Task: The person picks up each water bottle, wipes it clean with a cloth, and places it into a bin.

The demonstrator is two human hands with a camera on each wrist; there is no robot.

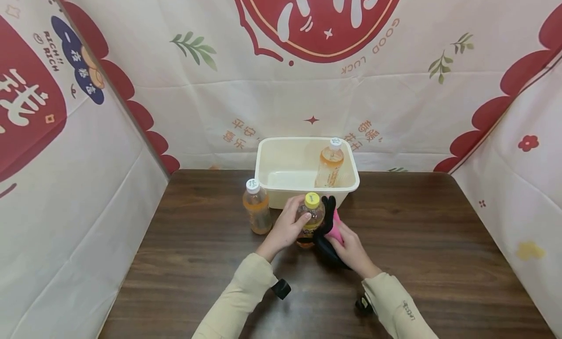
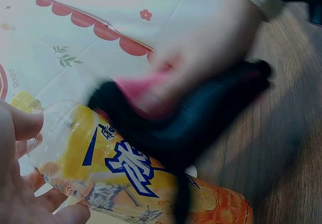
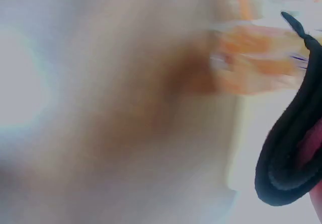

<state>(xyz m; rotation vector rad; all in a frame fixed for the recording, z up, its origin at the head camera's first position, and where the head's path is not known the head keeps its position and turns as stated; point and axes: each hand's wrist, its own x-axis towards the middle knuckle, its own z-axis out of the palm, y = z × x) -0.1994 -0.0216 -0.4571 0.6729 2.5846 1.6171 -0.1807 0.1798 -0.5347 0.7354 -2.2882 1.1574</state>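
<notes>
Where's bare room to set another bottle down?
Free: wood-grain table right of the right hand, out to the printed backdrop; table left of the outer white-capped bottle; floor of the cream basin left of the inner white-capped bottle. Crowded: in front of the basin, where left hand, yellow-capped bottle and soft black-and-pink item bunch.

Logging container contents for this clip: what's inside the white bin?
In the head view, one white-capped bottle sits in the right part of the white bin. The front wall hides its base and the nearest floor.

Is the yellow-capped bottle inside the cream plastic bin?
No, the left hand holds the yellow-capped bottle outside, in front of the cream plastic bin.
</notes>
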